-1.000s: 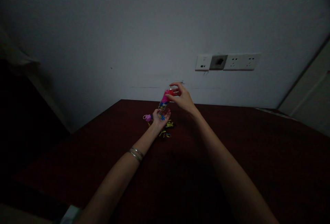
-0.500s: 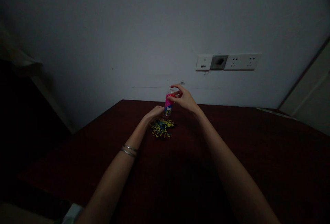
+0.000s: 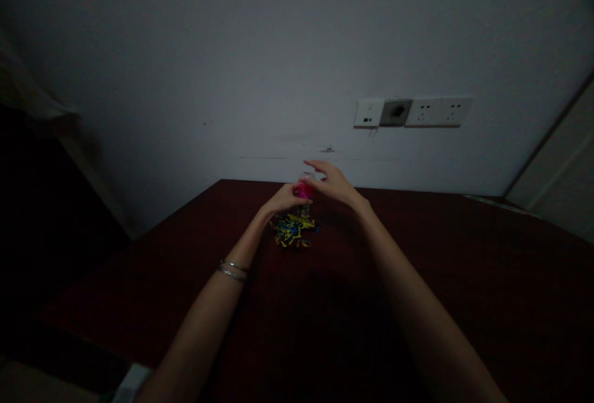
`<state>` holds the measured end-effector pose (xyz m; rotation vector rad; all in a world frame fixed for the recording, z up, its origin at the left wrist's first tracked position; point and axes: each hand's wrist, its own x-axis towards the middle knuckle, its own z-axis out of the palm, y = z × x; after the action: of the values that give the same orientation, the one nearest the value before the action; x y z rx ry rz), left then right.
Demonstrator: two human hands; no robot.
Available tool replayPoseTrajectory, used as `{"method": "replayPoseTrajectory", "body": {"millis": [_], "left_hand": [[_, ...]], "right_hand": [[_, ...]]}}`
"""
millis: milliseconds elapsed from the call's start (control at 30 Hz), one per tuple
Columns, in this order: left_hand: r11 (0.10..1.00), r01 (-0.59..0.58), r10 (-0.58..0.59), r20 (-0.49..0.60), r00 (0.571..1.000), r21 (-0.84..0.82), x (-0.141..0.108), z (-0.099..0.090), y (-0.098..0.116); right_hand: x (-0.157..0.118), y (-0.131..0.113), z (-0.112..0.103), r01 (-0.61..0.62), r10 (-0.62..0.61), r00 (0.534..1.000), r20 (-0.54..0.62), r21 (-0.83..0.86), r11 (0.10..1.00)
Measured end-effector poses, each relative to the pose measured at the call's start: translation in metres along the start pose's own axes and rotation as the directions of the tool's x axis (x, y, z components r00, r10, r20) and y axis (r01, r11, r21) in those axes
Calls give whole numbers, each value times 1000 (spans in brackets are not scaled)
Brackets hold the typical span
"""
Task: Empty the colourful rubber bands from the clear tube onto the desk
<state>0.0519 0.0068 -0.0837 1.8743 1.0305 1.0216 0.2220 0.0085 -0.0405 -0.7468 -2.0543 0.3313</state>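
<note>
Holding the bottle [image 3: 305, 192] in left hand [image 3: 281, 199] near back edge of the desk [image 3: 399, 254], with right hand [image 3: 336, 185] wide in grip at bottle's top; with yellow-blue strands [image 3: 292, 230] already out, pink contents seemingly left inside.

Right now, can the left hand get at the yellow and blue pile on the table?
Probably yes: the pile lies on the table just nearer than the left hand, with nothing visible blocking it. But that hand is around the clear container, so it would likely need freeing first.
</note>
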Motion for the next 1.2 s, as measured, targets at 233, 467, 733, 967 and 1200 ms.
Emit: {"method": "replayPoseTrajectory", "body": {"millis": [233, 467, 733, 967, 1200], "left_hand": [[990, 66, -76, -80, 994, -122, -2, -8, -3], [956, 92, -128, -115, 985, -277, -1, -10, -9], [972, 91, -120, -125, 985, -216, 1, -12, -13], [939, 122, -223, -301, 927, -321, 0, -14, -23], [809, 109, -338, -305, 891, -578, 4, -18, -31]], "right_hand": [[0, -19, -3, 93, -67, 979, 193, -125, 988], [-1, -21, 4, 84, -63, 981, 184, -109, 990], [1, -14, 4, 2, -9, 987, 161, 43, 999], [-4, 14, 10, -317, 323, 946, 29, 300, 900], [-40, 48, 30, -572, 406, 811, 422, 423, 703]]}}
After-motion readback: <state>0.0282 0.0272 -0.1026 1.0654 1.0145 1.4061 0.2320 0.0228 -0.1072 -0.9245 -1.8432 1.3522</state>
